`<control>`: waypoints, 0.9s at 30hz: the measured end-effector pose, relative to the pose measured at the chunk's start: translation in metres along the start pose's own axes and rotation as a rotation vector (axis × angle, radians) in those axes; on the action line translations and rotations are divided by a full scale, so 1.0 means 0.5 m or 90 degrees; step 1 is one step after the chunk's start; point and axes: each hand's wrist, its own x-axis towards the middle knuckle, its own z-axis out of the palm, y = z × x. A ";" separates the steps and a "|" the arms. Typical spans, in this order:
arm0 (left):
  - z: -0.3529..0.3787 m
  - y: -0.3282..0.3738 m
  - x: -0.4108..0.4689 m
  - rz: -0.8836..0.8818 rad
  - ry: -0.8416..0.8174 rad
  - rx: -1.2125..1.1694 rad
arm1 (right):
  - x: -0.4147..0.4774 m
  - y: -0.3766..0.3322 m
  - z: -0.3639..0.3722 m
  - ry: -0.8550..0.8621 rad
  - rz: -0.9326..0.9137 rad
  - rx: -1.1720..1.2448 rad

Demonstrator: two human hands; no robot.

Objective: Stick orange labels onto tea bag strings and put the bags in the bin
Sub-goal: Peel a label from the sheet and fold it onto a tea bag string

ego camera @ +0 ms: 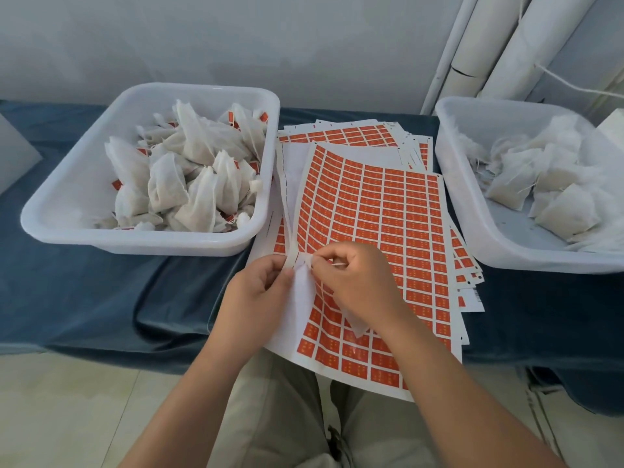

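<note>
I read left hand [260,288] and right hand [354,282] both pinching 1 tea bag [299,298] between them, over the label sheet [388,214]. Bag looks light, limp, tearable. Grip near the string [338,264], gently. Bin [141,243] sits beyond left hand.

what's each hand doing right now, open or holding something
Left hand: pinching the lifted edge of the top label sheet.
Right hand: pinching a small white piece; what it is cannot be told.
</note>
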 end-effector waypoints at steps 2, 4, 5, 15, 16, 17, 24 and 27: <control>0.003 -0.002 0.001 0.002 0.002 -0.005 | 0.001 0.002 0.000 -0.003 0.018 0.028; 0.005 -0.002 0.001 -0.003 0.006 -0.011 | 0.001 0.007 0.001 -0.007 0.033 0.056; 0.006 -0.001 0.001 -0.004 0.008 -0.012 | 0.001 0.010 0.002 -0.010 0.042 0.069; 0.010 0.013 0.000 0.031 0.050 0.019 | -0.007 -0.009 0.003 -0.005 0.010 0.020; 0.010 0.015 0.002 0.023 0.062 0.016 | -0.008 -0.009 0.000 0.003 0.027 0.037; 0.008 0.014 0.004 0.013 0.073 0.011 | -0.010 -0.008 -0.004 0.015 0.056 0.061; -0.005 0.000 0.017 -0.035 0.140 -0.008 | -0.045 0.000 -0.053 0.140 0.235 0.287; 0.000 -0.006 0.015 -0.017 0.122 0.133 | -0.057 -0.002 -0.072 0.153 0.276 0.352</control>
